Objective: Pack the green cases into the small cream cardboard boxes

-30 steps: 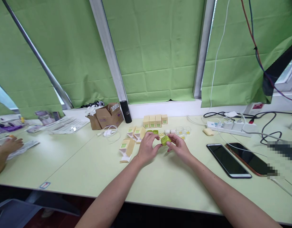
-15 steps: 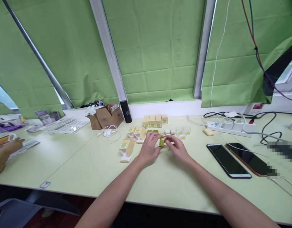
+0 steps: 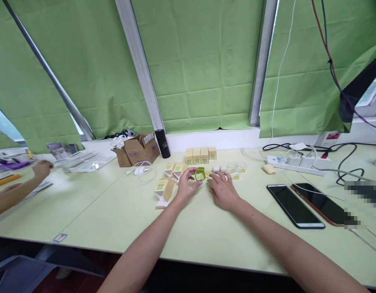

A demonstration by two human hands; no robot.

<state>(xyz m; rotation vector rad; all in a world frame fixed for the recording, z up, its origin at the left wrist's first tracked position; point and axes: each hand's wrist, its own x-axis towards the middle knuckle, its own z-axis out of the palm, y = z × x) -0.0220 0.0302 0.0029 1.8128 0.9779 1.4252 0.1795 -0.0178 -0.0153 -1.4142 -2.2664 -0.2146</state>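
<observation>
My left hand [image 3: 185, 186] pinches a small green square case [image 3: 200, 175] just above the pale green table [image 3: 114, 207]; the case's open, hollow side faces me. My right hand [image 3: 222, 189] rests beside it on the table, fingers stretched forward toward small white and clear pieces [image 3: 233, 168]. Whether the right fingertips pinch something is hidden. A row of small tan boxes [image 3: 200, 155] stands behind the hands. Opened tan boxes [image 3: 163, 190] lie to the left of my left hand.
Two phones [image 3: 310, 203] lie at the right, with a power strip [image 3: 294, 162] and cables behind them. A cardboard box [image 3: 137, 150] and a black cylinder [image 3: 162, 143] stand at the back left. Another person's hand [image 3: 42, 167] reaches over papers [image 3: 84, 160] at far left.
My hands parted: the left one kept the green case and turned its open side up, the right one lowered to the table. The other person's hand moved up and right.
</observation>
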